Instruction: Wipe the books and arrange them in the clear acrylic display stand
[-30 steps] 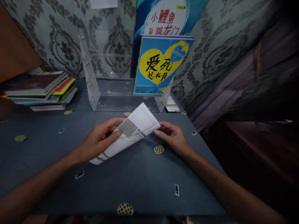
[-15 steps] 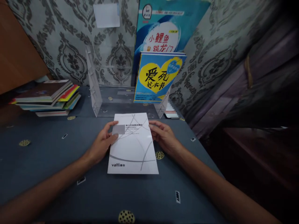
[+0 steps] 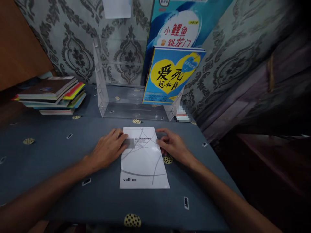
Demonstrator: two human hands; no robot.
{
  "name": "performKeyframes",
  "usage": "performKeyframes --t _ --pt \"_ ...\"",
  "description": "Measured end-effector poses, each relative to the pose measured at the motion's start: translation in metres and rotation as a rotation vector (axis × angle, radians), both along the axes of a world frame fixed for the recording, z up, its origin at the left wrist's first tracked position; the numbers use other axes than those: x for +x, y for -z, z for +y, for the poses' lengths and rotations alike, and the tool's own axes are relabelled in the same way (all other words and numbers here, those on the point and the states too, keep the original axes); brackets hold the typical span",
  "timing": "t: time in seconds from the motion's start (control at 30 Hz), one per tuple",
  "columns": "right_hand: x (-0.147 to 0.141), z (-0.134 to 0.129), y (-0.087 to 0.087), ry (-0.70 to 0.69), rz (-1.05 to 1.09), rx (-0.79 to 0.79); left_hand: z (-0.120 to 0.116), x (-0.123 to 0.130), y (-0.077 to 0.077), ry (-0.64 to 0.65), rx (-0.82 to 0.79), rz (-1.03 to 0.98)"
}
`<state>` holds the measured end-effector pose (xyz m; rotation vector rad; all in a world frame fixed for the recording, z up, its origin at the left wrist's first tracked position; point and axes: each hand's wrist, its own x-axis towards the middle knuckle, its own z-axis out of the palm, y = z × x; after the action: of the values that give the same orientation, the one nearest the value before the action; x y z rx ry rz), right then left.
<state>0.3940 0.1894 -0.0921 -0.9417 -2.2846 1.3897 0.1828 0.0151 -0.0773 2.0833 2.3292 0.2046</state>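
Observation:
A white booklet (image 3: 144, 165) with grey curved lines and "vatti" printed on it lies on the dark tablecloth, cover up. Beside its upper left edge is my left hand (image 3: 108, 147), palm down, its fingertips and thumb touching the edge and not gripping. My right hand (image 3: 176, 145) is at the upper right edge, index finger stretched out and thumb apart, the other fingers loosely bent. Behind the booklet stands a clear acrylic rack (image 3: 131, 111). In the rack's right part leans a blue book (image 3: 167, 87) with a yellow heart, in front of a taller teal book (image 3: 179, 19).
A stack of books (image 3: 52, 95) sits at the back left near a brown wooden panel (image 3: 19, 48). A white object (image 3: 182, 114), partly blurred out, lies right of the rack. Patterned wallpaper (image 3: 77, 51) and a curtain (image 3: 243, 74) bound the table.
The booklet has come down flat onto the table. Both hands have loosened from its edges, the left turning palm down. The view has shifted a little.

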Motion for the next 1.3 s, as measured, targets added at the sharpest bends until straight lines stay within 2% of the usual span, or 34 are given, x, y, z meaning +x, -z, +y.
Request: performKeyframes --t 0.13,0.23,0.37,0.43,0.5,0.6,0.7,0.83,1.1,1.2,1.3 --pt "0.0 -0.008 -0.006 -0.004 -0.221 0.546 0.001 0.003 0.011 0.055 0.041 0.081" --pt "-0.016 -0.014 -0.004 -0.143 -0.107 0.67 0.0 0.001 0.018 0.063 0.05 0.071" --pt "-0.054 -0.02 0.008 -0.476 0.129 0.587 0.0 0.0 0.021 0.061 0.085 0.01" --pt "-0.071 -0.022 0.013 -0.556 0.142 0.529 0.001 0.001 0.021 0.068 0.094 -0.018" --pt "-0.082 -0.023 0.017 -0.571 0.139 0.502 0.001 0.002 0.019 0.082 0.089 -0.055" --pt "-0.086 -0.022 0.022 -0.554 0.15 0.51 0.001 0.001 0.019 0.081 0.101 -0.122" --pt "-0.077 -0.015 0.027 -0.523 0.129 0.521 0.0 0.0 0.021 0.067 0.105 -0.119" --pt "-0.056 0.005 0.029 -0.428 0.096 0.519 -0.001 -0.001 0.024 0.063 0.098 -0.115" --pt "-0.013 0.042 0.02 -0.221 0.142 0.472 -0.002 -0.004 0.025 0.092 0.144 -0.143" --pt "-0.009 0.047 0.019 -0.164 0.142 0.432 0.003 -0.002 0.023 0.114 0.144 -0.104" --pt "-0.01 0.049 0.02 -0.149 0.148 0.425 0.019 0.002 0.019 0.197 0.127 -0.047"
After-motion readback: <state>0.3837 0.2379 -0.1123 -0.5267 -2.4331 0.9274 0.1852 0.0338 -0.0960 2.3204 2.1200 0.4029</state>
